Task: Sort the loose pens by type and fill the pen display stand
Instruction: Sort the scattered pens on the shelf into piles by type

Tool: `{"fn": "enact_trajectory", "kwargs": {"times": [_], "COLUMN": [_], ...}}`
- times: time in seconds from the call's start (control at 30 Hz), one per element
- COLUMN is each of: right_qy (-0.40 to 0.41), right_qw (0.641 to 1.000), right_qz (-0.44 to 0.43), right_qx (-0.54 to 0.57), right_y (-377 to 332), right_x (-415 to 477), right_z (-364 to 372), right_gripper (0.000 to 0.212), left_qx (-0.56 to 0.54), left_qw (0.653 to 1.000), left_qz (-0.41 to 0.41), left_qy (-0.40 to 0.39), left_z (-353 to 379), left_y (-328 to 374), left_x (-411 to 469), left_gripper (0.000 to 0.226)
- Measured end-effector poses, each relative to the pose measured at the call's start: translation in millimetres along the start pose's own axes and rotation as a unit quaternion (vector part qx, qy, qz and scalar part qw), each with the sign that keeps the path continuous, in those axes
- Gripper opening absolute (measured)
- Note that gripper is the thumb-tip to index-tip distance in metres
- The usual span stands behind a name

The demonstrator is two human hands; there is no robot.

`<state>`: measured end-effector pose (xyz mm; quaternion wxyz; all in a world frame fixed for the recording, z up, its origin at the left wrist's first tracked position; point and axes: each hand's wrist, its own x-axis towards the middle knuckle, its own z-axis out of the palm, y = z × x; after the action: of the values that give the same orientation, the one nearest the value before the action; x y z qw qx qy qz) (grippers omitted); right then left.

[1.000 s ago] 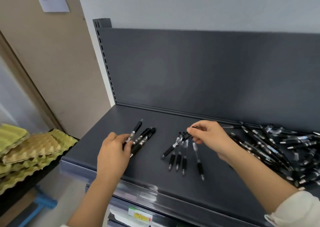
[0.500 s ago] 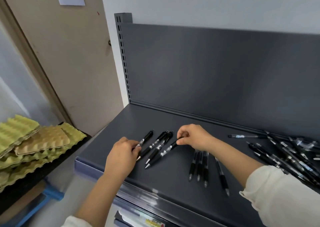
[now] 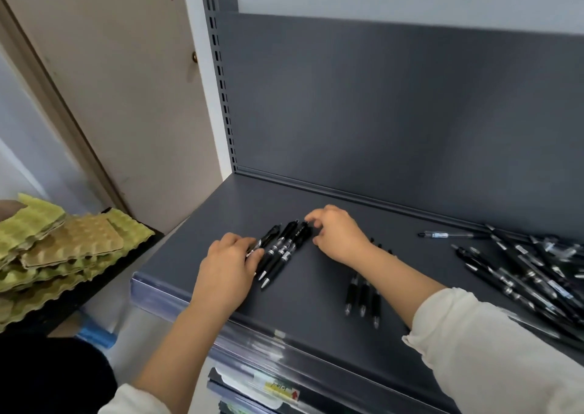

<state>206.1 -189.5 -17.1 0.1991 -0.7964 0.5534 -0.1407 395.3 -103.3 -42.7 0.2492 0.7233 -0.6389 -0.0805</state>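
1. Left hand (image 3: 227, 268) rests on the shelf (image 3: 300, 315), its bent fingers and thumb pinching the near left end of a row of pens (image 3: 282, 249).
2. Right hand (image 3: 339, 235) curls thumb and fingers round the far ends of that same row, so the pens lie slanted between the two hands.
3. Under the right forearm a second row of pens (image 3: 363, 293) lies side by side, partly hidden.
4. Well to the right sprawls a loose heap of pens (image 3: 521, 271), with a single pen (image 3: 437, 234) lying apart near the back.
5. Beyond the shelf's left end sits a stack of egg trays (image 3: 63, 249).
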Motion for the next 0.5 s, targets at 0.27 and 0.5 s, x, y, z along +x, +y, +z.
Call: {"fn": "enact_trajectory", "kwargs": {"times": [0.27, 0.5], "right_qy": [0.025, 0.106], "right_qw": [0.999, 0.983], "right_qz": [0.021, 0.147], "right_qx": [-0.01, -0.036], "right_y": [29, 109], "right_x": [-58, -152], "right_z": [-35, -84], "right_gripper": [0.034, 0.029], "left_qx": [0.053, 0.009], "left_qw": [0.989, 0.96], "left_qz": [0.111, 0.272], "left_qy": [0.086, 0.06], "left_z": [3, 28], "left_y": [31, 109], "left_x": [-1, -8], "left_gripper": [0.019, 0.037]}}
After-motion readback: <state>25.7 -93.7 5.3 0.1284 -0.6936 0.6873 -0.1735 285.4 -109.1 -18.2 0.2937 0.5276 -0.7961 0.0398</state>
